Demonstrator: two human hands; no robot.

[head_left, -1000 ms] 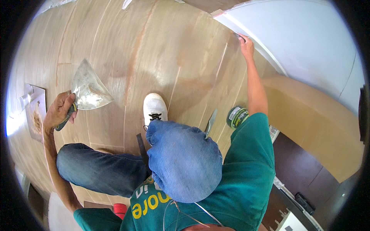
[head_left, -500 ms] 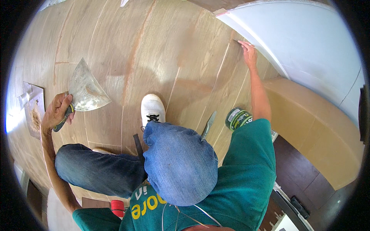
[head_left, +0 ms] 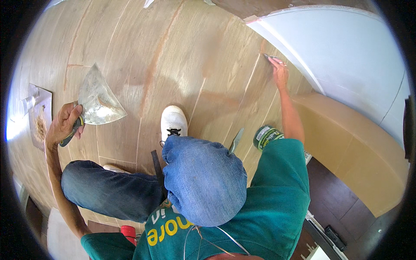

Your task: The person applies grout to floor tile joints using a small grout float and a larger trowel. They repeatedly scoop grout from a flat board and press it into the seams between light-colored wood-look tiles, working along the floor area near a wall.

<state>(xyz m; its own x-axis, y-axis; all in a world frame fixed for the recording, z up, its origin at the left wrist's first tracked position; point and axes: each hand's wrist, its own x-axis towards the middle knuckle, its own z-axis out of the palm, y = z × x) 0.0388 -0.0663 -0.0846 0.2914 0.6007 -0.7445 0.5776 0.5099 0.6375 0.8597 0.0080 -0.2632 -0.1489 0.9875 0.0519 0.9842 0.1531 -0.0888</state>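
Note:
My left hand (head_left: 65, 124) is closed round the dark, yellow-edged handle of a wide scraper (head_left: 100, 97). Its broad, smeared metal blade is held over the wood-look floor (head_left: 208, 43). Off to the far right, my right hand (head_left: 280, 73) pinches a small dark flat tool (head_left: 265, 56) with its tip at a pale floor seam (head_left: 252, 76). Reddish-brown filler shows in the seam just beyond that tip. Left of my left hand lies a metal plate (head_left: 47, 104) with a lump of brown filler on it.
A green-labelled jar (head_left: 264, 136) stands by my right knee, with a putty knife (head_left: 236, 139) on the floor beside it. A white curved panel (head_left: 338, 52) and a tan curved base (head_left: 342, 138) bound the right side. My white shoe (head_left: 173, 121) is in the middle.
My right hand has drawn the small tool a little nearer along the seam, and brown filler now shows beyond the tip. The left hand keeps the scraper in about the same place.

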